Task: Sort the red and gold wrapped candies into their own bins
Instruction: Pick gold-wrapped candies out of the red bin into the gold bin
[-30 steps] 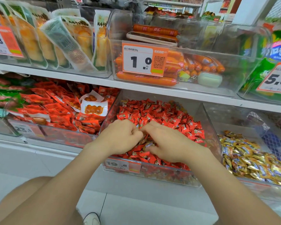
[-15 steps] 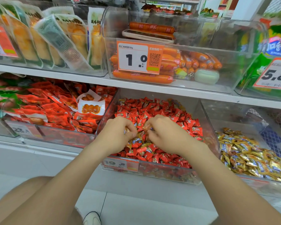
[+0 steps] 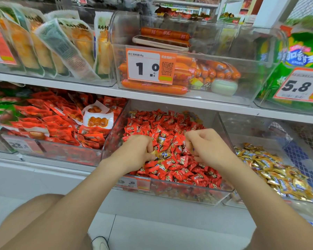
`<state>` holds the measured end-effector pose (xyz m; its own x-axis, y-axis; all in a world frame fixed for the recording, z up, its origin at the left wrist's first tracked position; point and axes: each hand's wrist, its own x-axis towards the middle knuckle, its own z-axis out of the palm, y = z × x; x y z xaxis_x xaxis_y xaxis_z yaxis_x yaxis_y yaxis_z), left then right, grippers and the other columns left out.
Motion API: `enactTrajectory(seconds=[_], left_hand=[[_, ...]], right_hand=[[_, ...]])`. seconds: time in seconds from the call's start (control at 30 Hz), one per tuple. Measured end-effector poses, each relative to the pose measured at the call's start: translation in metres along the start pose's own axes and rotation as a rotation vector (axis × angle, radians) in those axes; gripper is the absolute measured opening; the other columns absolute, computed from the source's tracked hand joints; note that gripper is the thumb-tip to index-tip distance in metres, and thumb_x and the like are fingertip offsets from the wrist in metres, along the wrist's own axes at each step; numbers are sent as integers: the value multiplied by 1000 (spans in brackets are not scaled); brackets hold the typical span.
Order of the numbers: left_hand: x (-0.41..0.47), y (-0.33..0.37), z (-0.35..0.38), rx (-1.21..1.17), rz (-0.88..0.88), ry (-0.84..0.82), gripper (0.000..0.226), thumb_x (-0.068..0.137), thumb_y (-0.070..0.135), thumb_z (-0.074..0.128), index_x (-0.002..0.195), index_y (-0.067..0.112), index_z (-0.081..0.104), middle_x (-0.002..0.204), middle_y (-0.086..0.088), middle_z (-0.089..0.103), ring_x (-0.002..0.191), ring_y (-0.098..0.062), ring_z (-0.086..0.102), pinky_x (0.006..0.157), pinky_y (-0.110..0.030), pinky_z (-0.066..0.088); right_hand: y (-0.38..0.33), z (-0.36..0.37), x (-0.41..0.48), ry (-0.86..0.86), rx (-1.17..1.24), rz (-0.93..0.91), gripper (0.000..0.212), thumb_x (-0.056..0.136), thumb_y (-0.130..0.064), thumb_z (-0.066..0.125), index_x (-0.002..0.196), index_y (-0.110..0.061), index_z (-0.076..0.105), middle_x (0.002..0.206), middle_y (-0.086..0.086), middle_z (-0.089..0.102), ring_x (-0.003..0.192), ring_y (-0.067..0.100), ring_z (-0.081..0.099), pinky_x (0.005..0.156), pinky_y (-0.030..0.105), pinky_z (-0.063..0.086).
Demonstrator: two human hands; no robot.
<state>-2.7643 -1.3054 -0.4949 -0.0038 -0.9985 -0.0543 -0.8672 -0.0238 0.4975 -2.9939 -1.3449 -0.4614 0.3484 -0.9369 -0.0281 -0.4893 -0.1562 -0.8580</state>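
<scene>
Two bare hands, both down in the middle bin (image 3: 179,191) of the lower shelf, backs up, a strip of candies between them. Left hand (image 3: 136,153): fingers curled under, thumb and fingertips pinching a small cluster of gold strays (image 3: 160,154) at the top of the heap, two or three by the look, exact count unclear. Right hand (image 3: 207,147): fingers curled too, tips buried among the wrappers; hold on anything not possible to tell.

Red candies (image 3: 172,130): far too many to count, filling the middle bin from back to front. A couple more gold wrappers, blurred, at the rear of that heap. Gold candies (image 3: 278,175): one heap, again past counting, in the right bin (image 3: 246,134), just beside the middle one.

Three clear bins plainly in a row on this shelf, the left bin (image 3: 61,152) packed with flat red packets (image 3: 52,123) plus two white-edged packs of brown lumps.

Upper shelf: one bin of orange sausages (image 3: 152,88) with one pale green tub (image 3: 224,86) inside, standing pouches (image 3: 49,51) to its left, green bags (image 3: 300,51) to its right.

Five price tags in all: three above, reading 1.0 (image 3: 150,66), 5.8 (image 3: 300,86) and one cut off at the left edge; two on the lower bins, both blurred.

Bottom edge: one white shoe (image 3: 99,243) on pale floor.
</scene>
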Motion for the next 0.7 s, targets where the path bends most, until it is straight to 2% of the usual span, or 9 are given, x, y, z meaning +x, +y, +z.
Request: enactTrajectory(seconds=[0.07, 0.13, 0.23, 0.3, 0.37, 0.47, 0.5, 0.6, 0.7], left_hand=[[-4, 1, -2, -98, -12, 45, 20, 97, 30, 74, 87, 20, 60, 96, 0, 66, 87, -19, 63, 67, -34, 47], [-7, 1, -5, -168, -39, 113, 19, 98, 33, 72, 90, 23, 58, 103, 3, 64, 91, -20, 64, 67, -34, 48], [-13, 5, -11, -362, -75, 157, 7, 98, 32, 71, 96, 29, 64, 100, 0, 70, 70, -20, 67, 58, -37, 57], [-15, 10, -15, -564, -108, 143, 9, 99, 26, 71, 97, 34, 74, 98, -3, 75, 74, -22, 71, 68, -41, 65], [-16, 12, -16, -715, -153, 101, 13, 100, 19, 70, 99, 29, 80, 103, 2, 74, 80, -21, 71, 68, -27, 63], [-14, 14, -14, -905, -204, -14, 16, 99, 7, 69, 102, 16, 81, 94, -6, 68, 64, -13, 54, 62, -25, 49], [-13, 14, -14, -936, -217, -38, 16, 98, 4, 69, 103, 12, 81, 93, -7, 69, 62, -12, 51, 63, -25, 48], [-13, 12, -14, -902, -213, -50, 12, 92, 4, 76, 102, 10, 81, 95, -6, 77, 61, -10, 55, 66, -23, 52], [-14, 11, -15, -815, -187, -50, 20, 76, 11, 92, 93, 16, 82, 90, -4, 78, 74, -10, 68, 74, -22, 56]], right_hand=[[0, 1, -1, -15, -52, -75, 54, 105, -45, 56, 61, -14, 57, 51, 2, 51, 45, 21, 46, 49, 29, 41], [-1, 5, 0, -27, -116, -135, 48, 103, -47, 63, 68, -13, 68, 56, 4, 68, 45, 21, 59, 49, 28, 47], [-2, 16, 9, -35, -199, -207, 13, 102, -32, 67, 98, -23, 76, 71, -1, 75, 56, 16, 70, 55, 28, 52], [-1, 21, 15, -2, -380, -306, 17, 103, -23, 62, 112, -30, 74, 68, -10, 72, 58, 5, 67, 69, 29, 54], [-1, 25, 18, 0, -559, -352, 21, 99, -22, 56, 100, -35, 73, 56, -12, 63, 51, 6, 59, 66, 31, 54], [-5, 30, 20, -103, -733, -365, 10, 94, -35, 64, 93, -35, 74, 58, -14, 57, 60, 4, 57, 61, 31, 50], [-6, 32, 22, -136, -789, -380, 11, 94, -42, 67, 99, -36, 75, 63, -17, 56, 69, 6, 58, 63, 31, 46], [-9, 33, 28, -163, -881, -377, 34, 90, -62, 69, 114, -39, 73, 78, -18, 58, 87, 15, 59, 66, 32, 41], [-10, 35, 34, -200, -927, -293, 53, 72, -80, 70, 98, -35, 71, 86, -14, 66, 89, 17, 63, 67, 34, 50]])
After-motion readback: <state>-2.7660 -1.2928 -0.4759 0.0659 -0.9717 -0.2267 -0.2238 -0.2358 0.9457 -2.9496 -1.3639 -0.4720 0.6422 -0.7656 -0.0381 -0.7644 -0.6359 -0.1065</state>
